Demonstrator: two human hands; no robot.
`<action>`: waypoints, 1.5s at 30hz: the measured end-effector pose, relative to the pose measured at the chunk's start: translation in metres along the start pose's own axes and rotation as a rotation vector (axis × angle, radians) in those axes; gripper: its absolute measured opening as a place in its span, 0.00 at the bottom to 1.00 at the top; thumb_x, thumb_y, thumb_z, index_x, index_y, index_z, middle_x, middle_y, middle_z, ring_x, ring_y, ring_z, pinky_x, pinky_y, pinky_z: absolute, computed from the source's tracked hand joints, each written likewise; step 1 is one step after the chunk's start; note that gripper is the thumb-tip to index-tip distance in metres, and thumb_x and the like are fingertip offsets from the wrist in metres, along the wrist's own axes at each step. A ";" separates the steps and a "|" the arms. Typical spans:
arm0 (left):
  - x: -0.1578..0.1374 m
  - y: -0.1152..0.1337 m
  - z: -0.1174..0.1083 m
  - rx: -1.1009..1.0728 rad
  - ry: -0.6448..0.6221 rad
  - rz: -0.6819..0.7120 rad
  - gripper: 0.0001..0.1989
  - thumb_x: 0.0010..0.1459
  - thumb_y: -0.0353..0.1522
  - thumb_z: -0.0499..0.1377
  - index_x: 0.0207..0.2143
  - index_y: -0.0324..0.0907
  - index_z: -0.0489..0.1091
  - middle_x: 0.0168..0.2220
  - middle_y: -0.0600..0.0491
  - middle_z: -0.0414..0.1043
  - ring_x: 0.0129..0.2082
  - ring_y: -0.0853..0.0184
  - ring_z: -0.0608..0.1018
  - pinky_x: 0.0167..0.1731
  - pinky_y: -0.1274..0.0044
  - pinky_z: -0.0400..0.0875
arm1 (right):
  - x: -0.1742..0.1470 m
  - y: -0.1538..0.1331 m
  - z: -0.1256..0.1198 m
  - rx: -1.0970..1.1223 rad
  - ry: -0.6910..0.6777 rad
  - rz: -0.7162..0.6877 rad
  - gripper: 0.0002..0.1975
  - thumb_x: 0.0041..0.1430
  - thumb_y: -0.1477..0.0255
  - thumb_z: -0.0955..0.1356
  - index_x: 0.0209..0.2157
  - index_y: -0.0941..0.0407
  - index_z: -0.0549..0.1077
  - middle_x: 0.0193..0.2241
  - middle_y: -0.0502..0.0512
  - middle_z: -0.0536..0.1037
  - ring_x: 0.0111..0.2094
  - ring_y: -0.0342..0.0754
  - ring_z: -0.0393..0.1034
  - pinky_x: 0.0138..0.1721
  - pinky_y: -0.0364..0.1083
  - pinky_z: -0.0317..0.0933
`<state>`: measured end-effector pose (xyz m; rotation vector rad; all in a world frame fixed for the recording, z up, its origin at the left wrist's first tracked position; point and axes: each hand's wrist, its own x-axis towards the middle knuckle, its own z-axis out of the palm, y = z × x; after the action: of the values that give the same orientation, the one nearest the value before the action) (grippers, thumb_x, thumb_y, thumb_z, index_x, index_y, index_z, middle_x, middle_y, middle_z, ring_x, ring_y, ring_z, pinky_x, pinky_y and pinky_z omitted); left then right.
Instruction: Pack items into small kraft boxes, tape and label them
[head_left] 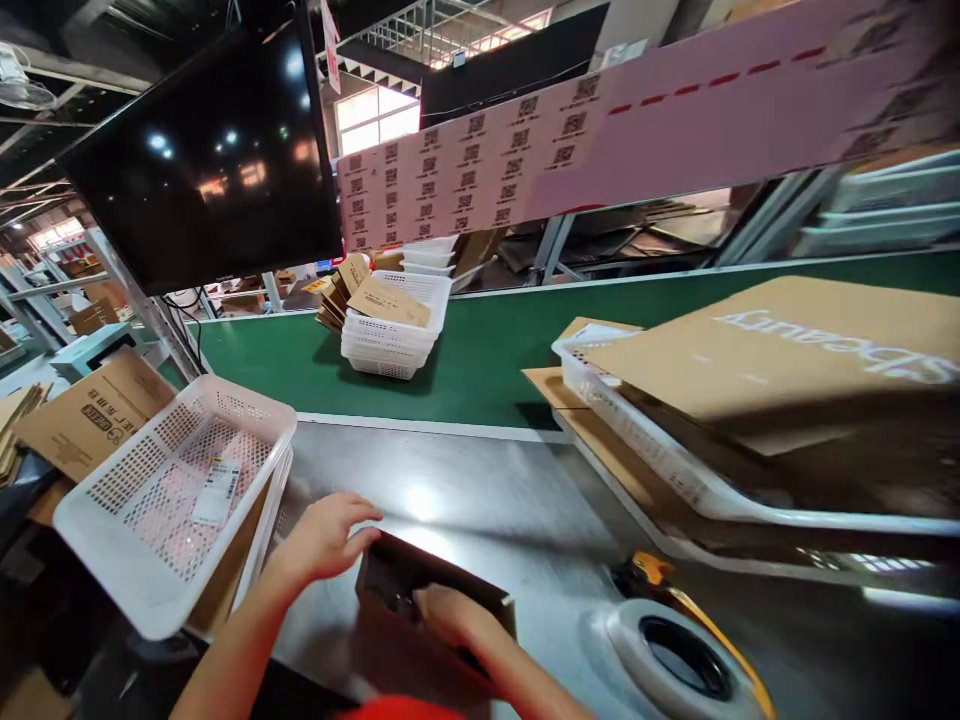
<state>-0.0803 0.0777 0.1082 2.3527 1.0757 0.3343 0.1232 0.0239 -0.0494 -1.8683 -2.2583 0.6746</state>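
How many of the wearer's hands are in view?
2: the left hand at a corner of the open box, the right hand inside it, partly hidden.

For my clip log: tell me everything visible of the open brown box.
The brown box looks like cardboard and stands open-topped on the metal table; a pale spot marks its right corner. The left hand is at its far left corner; the right hand reaches inside, where the dark contents are unclear.

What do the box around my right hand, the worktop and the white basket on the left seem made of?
Box: probably matte cardboard, thin and brown. Worktop: likely smooth metal, from grey sheen and glare. Basket: apparently satin moulded plastic, with regular holes.
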 end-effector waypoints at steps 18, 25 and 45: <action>-0.034 -0.017 0.190 0.262 -0.005 -0.021 0.31 0.68 0.50 0.55 0.55 0.32 0.77 0.54 0.31 0.76 0.54 0.42 0.78 0.54 0.54 0.76 | -0.130 0.030 0.022 0.145 0.173 0.119 0.16 0.53 0.64 0.77 0.43 0.54 0.84 0.51 0.65 0.84 0.55 0.68 0.76 0.56 0.62 0.71; 0.015 -0.034 0.188 0.475 0.079 0.492 0.23 0.73 0.43 0.52 0.62 0.45 0.75 0.62 0.39 0.76 0.60 0.48 0.77 0.59 0.56 0.71 | -0.091 0.064 0.019 0.144 0.433 -0.079 0.11 0.60 0.59 0.75 0.34 0.54 0.83 0.30 0.53 0.83 0.31 0.51 0.78 0.33 0.45 0.69; -0.020 -0.091 0.221 0.294 0.221 0.331 0.31 0.72 0.28 0.52 0.75 0.44 0.55 0.75 0.46 0.58 0.78 0.47 0.49 0.68 0.52 0.69 | -0.126 0.244 -0.013 0.193 0.352 0.969 0.12 0.46 0.76 0.69 0.36 0.56 0.75 0.25 0.60 0.81 0.32 0.63 0.81 0.36 0.54 0.71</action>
<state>-0.0565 0.0332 -0.1262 2.8175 0.8749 0.6037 0.3757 -0.0617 -0.1172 -2.6456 -0.9548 0.5484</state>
